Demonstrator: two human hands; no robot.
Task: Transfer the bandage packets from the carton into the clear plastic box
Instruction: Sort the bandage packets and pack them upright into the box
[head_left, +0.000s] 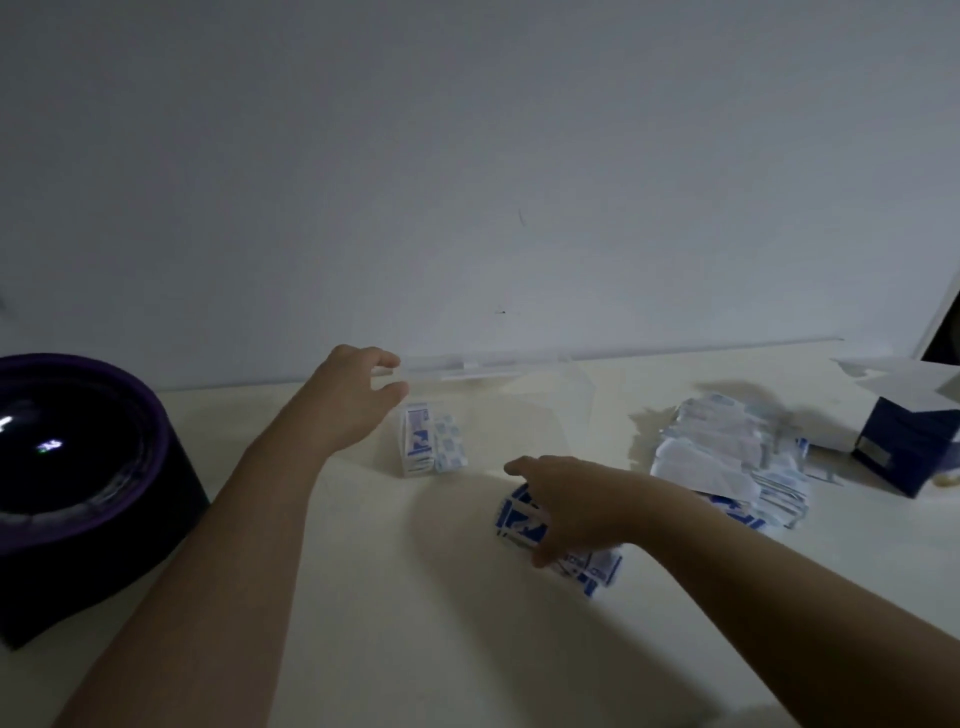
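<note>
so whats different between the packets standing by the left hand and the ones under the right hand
The standing packets sit upright on edge, seemingly inside the left end of the clear plastic box. The flat batch lies on the table, nearer the camera. The standing packets form a small tidy group. The flat batch is fanned out, with the right hand keeping a grip on it. Both are white with blue print.

Right hand (569, 501) grips bandage packets (519, 522), left hand (353, 400) beside clear plastic box (483, 367)
</note>
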